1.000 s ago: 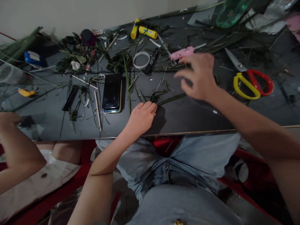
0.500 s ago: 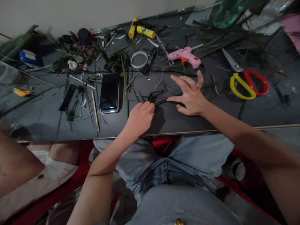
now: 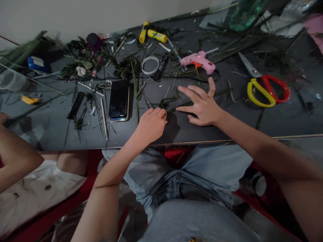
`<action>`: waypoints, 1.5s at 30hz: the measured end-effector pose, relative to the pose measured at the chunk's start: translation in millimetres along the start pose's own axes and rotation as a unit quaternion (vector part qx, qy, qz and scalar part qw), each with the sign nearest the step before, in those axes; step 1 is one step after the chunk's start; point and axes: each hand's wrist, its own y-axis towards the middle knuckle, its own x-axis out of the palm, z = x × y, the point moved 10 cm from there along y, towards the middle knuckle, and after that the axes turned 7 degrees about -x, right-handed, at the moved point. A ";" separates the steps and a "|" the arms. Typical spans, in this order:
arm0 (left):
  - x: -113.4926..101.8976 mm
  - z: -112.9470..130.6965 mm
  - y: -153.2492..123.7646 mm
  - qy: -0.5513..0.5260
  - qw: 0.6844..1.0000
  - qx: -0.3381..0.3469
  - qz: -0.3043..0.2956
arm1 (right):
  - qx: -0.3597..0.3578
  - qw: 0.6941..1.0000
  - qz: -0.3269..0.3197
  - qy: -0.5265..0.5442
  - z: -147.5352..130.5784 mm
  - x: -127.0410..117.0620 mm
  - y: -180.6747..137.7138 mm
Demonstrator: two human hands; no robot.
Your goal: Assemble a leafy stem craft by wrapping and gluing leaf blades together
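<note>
My left hand (image 3: 152, 125) rests at the table's near side, its fingers closed on a green leaf strip (image 3: 173, 110). The strip runs rightward from the fingertips toward my right hand (image 3: 203, 106). That hand is open with spread fingers, its index fingertip by the strip; whether it touches cannot be made out. A small knot of folded green leaf (image 3: 163, 103) lies just beyond my left fingers. Above the right hand sits a pink glue gun (image 3: 198, 61), its small light glowing.
Scissors (image 3: 267, 89) with red and yellow handles lie right. Left of my hands are a phone (image 3: 119, 99) and a wooden stick (image 3: 104, 119). Beyond are a tape roll (image 3: 150, 65), glue sticks (image 3: 156, 35) and leaf scraps. Another person's arm (image 3: 17, 156) is at far left.
My right hand has shifted slightly left along the strip, fingers still spread. My left hand stays in place. The other person's arm at far left has moved up and left.
</note>
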 end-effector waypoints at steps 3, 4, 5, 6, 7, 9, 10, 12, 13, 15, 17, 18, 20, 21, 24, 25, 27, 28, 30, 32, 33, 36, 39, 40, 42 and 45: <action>-0.9 -6.5 1.2 -0.003 1.000 -0.004 0.007 | 0.036 0.998 0.056 -0.001 14.1 -10.0 -1.7; -0.9 -7.0 2.0 -0.003 1.000 -0.004 0.008 | 0.050 0.995 0.081 -0.004 19.7 -14.2 -2.7; -0.6 -6.9 3.2 -0.003 1.000 -0.002 0.008 | 0.059 0.993 0.099 -0.006 24.2 -17.1 -3.5; -0.4 -6.8 4.8 -0.003 1.000 -0.002 0.007 | 0.063 0.992 0.109 -0.006 27.5 -18.3 -3.9; -0.3 -7.2 6.7 -0.006 1.000 -0.003 0.006 | 0.064 0.992 0.112 -0.005 30.0 -17.6 -3.8; -1.5 -9.3 11.3 -0.017 1.000 -0.007 0.009 | 0.064 0.992 0.110 0.005 33.7 -13.7 -3.3; -2.7 -10.4 13.5 -0.023 1.000 -0.006 0.014 | 0.065 0.992 0.108 0.013 35.6 -11.1 -3.3; -5.7 -10.9 16.6 -0.035 0.999 0.011 0.031 | 0.068 0.992 0.104 0.030 38.9 -5.8 -3.6; -6.8 -10.4 17.2 -0.039 0.998 0.023 0.039 | 0.068 0.992 0.102 0.038 39.9 -3.5 -3.7; -6.7 -9.9 17.3 -0.047 0.997 0.043 0.048 | 0.070 0.992 0.097 0.048 41.3 -0.1 -3.9; -4.4 -9.7 16.8 -0.055 0.996 0.051 0.047 | 0.072 0.991 0.096 0.053 41.7 0.5 -4.2; -3.5 -9.6 16.7 -0.058 0.996 0.053 0.045 | 0.073 0.991 0.097 0.054 41.5 0.0 -4.2; -3.2 -9.2 16.9 -0.064 0.995 0.054 0.046 | 0.072 0.991 0.099 0.053 40.2 -1.6 -4.1; -3.5 -9.1 17.6 -0.065 0.995 0.053 0.045 | 0.070 0.991 0.099 0.051 39.3 -2.4 -3.9; -4.7 -9.3 21.6 -0.069 0.996 0.046 0.036 | 0.069 0.992 0.093 0.048 37.9 -3.2 -3.4; -5.0 -9.2 23.3 -0.071 0.996 0.044 0.032 | 0.069 0.992 0.090 0.047 37.9 -3.0 -3.3; -6.1 -9.1 26.8 -0.079 0.995 0.044 0.029 | 0.071 0.993 0.086 0.047 38.4 -2.1 -3.2; -6.7 -9.2 28.4 -0.084 0.995 0.043 0.030 | 0.071 0.993 0.084 0.046 38.5 -1.7 -3.2; -7.2 -9.5 31.4 -0.092 0.994 0.041 0.033 | 0.071 0.993 0.081 0.045 38.8 -0.7 -3.3; -6.6 -9.0 33.8 -0.094 0.994 0.043 0.033 | 0.070 0.993 0.083 0.043 38.7 -0.7 -3.3; -5.9 -8.5 34.9 -0.093 0.994 0.046 0.031 | 0.069 0.993 0.085 0.042 38.5 -0.9 -3.3; -4.3 -8.5 38.4 -0.093 0.994 0.048 0.027 | 0.067 0.993 0.087 0.038 37.5 -2.0 -3.1; -3.1 -11.0 42.5 -0.098 0.994 0.039 0.024 | 0.064 0.993 0.088 0.037 36.4 -3.0 -2.6; -2.8 -11.5 43.8 -0.099 0.994 0.039 0.023 | 0.065 0.993 0.089 0.038 36.4 -3.2 -2.6; -2.8 -11.8 45.9 -0.100 0.994 0.041 0.023 | 0.068 0.993 0.089 0.038 36.8 -3.3 -2.7; -4.0 -10.3 47.8 -0.101 0.993 0.057 0.027 | 0.074 0.993 0.089 0.037 38.4 -2.7 -3.5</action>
